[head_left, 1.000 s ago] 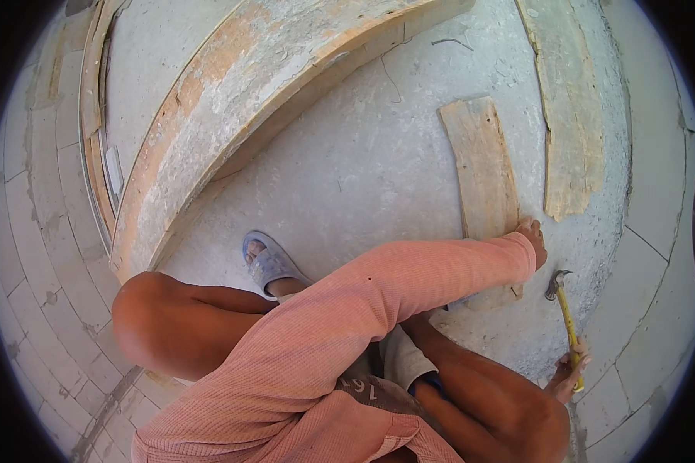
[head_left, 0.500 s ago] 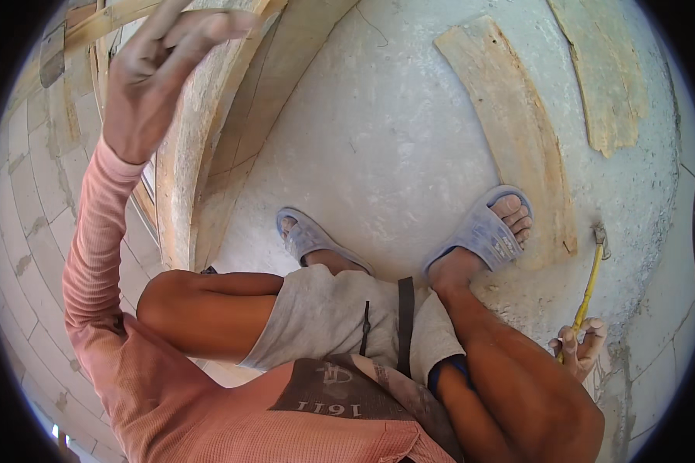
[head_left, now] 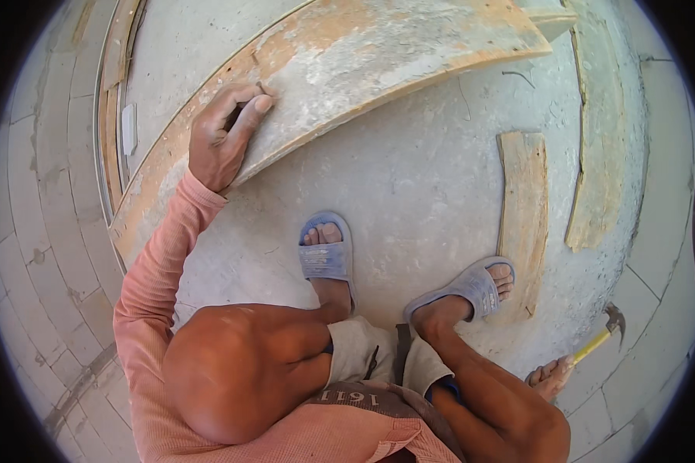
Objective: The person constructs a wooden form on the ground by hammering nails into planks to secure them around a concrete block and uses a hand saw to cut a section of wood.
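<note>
A long, wide wooden board (head_left: 363, 58), smeared with grey-white dried cement, slants across the upper left and centre. My left hand (head_left: 220, 139) rests on its face. The thumb and curled index finger come together at a small dark nail (head_left: 260, 87) on the board's surface. Low on the right, beyond my right knee, my right hand (head_left: 550, 378) is closed around the yellow handle of a claw hammer (head_left: 597, 342). The hammer's metal head points up and away from my leg. Part of the right hand is hidden behind the leg.
Two rough planks lie on the dusty concrete floor (head_left: 386, 177) to the right: a short plank (head_left: 523, 201) under my right sandal, and a longer plank (head_left: 598, 139) farther right. A block wall (head_left: 46, 201) curves along the left. A loose bent nail (head_left: 519, 76) lies near the board.
My left hand has come down from a raised position onto the board. The board now crosses farther into view. My right hand keeps the hammer, whose head has swung outward to the right.
</note>
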`<state>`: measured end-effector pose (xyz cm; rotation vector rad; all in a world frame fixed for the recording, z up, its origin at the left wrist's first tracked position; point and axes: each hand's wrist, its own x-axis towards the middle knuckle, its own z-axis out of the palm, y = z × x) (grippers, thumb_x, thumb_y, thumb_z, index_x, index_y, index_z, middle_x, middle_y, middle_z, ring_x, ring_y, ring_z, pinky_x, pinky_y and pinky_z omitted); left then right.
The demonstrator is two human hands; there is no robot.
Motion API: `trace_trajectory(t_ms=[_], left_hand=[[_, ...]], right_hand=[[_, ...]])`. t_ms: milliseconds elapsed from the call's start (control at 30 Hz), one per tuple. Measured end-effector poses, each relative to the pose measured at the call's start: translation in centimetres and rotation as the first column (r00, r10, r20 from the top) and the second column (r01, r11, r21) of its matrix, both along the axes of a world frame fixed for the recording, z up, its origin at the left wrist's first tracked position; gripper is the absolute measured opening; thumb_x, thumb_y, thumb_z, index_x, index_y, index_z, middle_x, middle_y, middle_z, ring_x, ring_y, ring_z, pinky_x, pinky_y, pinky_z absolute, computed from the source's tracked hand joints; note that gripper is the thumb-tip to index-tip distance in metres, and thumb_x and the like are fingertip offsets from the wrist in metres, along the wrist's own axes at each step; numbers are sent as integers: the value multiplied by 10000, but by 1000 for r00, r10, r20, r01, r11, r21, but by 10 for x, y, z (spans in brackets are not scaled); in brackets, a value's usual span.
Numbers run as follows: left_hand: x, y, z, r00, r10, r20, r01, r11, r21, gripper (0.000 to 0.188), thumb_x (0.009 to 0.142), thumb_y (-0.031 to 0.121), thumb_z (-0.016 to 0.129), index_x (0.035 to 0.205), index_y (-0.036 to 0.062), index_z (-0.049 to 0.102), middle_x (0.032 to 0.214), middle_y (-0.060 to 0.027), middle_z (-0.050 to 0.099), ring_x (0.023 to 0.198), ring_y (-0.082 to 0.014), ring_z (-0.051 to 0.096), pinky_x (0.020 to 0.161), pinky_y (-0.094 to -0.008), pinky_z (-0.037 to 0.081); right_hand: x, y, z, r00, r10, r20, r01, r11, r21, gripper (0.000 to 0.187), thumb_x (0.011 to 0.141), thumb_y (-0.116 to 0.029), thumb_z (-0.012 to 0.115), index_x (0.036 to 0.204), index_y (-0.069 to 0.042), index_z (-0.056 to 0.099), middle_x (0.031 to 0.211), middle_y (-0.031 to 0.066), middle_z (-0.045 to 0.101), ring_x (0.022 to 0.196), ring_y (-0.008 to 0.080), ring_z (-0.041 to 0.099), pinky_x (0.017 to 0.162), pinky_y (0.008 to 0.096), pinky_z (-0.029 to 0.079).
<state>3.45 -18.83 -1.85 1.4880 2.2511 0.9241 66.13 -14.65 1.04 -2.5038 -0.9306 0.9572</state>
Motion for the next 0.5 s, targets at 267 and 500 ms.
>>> trace_trajectory(t_ms=[267,500], left_hand=[[-4,8,-13,903,-49,427,4,994,105,262,1085,250,574,1157,2,614,1031,-83,718,987,-129,630,927,-281,494],[-15,-2,-14,828,-11,560,-70,990,123,292,1063,242,619,1197,-15,593,1067,-101,736,1018,-121,645,967,-280,495]], right_hand=[[-97,123,167,817,545,-189,-357,735,577,353,1075,-470,473,995,-127,492,626,-90,283,472,28,271,400,186,214],[-206,151,124,623,556,-551,-638,768,53,336,1071,-425,521,905,-143,448,574,-111,268,420,7,203,375,203,167]])
